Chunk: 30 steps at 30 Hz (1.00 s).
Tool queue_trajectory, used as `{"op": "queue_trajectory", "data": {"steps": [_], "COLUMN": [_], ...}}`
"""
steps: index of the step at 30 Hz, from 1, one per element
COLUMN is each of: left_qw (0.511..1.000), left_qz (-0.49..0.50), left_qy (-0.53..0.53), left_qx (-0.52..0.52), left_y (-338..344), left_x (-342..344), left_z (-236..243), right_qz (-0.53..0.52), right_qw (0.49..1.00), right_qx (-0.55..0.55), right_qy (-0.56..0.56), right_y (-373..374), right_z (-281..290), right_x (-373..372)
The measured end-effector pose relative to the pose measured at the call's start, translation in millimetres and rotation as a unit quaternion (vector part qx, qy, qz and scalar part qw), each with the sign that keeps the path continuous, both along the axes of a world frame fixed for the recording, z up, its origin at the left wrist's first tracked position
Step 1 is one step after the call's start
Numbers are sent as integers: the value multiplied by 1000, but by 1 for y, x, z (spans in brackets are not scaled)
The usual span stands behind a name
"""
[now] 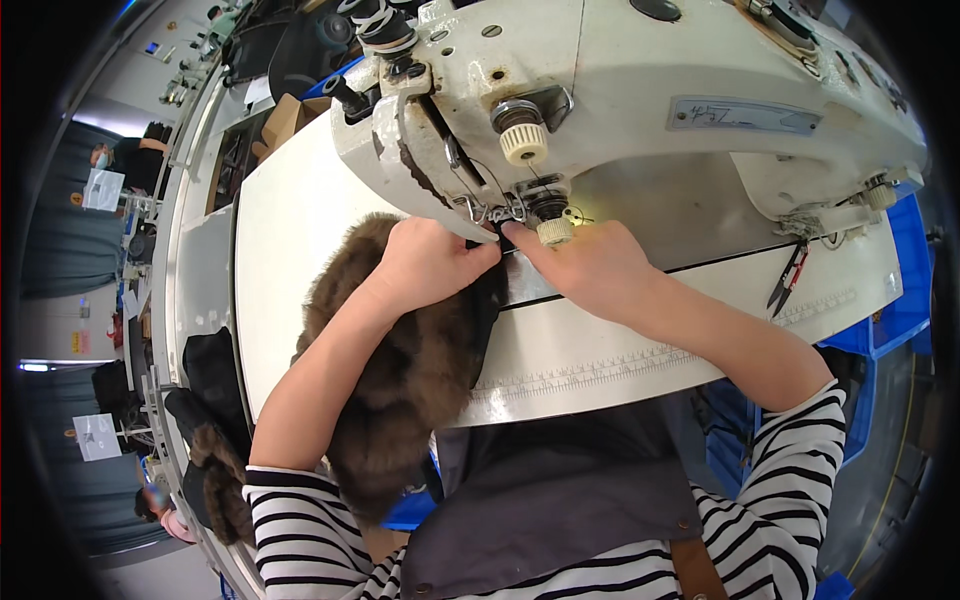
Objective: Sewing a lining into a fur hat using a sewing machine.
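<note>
A cream sewing machine (620,90) stands over a white work table (275,200). A brown fur piece with a dark fabric edge (365,370) lies on the table, hanging over its front edge. My left hand (430,260) grips it near the needle area, fingers curled and thumb pointing right. My right hand (585,262) reaches to the same spot under the presser foot, fingers bent, on the dark fabric. The needle tip and both sets of fingertips are partly hidden behind the machine parts.
Red-handled snips (788,275) lie at the table's right, near a ruler strip (590,370). Blue bins (855,355) are right and below. Dark fabric and fur (210,430) sit at the left. Two other people (150,160) (160,510) are at far left workstations.
</note>
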<state>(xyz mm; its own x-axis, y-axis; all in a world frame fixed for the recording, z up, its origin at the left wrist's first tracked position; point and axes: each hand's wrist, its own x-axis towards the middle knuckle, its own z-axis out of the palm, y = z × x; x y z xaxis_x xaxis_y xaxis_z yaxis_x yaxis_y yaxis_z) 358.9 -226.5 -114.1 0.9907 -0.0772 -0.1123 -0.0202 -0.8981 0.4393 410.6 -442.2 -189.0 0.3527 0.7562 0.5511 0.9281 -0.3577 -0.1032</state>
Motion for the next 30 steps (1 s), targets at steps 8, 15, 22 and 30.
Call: {"op": "queue_trajectory", "data": {"steps": [8,15,22,30], "left_qw": [997,978,970,969], "left_qz": [10,-28,-111,-82], "left_qy": [38,-203,-191,-208], "left_qx": [62,38,104,106], "left_y": [-2,-12,-12,-18], "left_x": [2,-20,-19,-23], "left_z": [3,-10,-5,-8], "right_qz": [75,142,89,44], "right_qw": [997,984,992,996], "right_qx": [33,-5,-1,-80], "right_qy": [-9,105,87,22], "right_y": [10,2,-7,-13], "right_z": [-6,2,12,8], "right_x": [21,45,25,5]}}
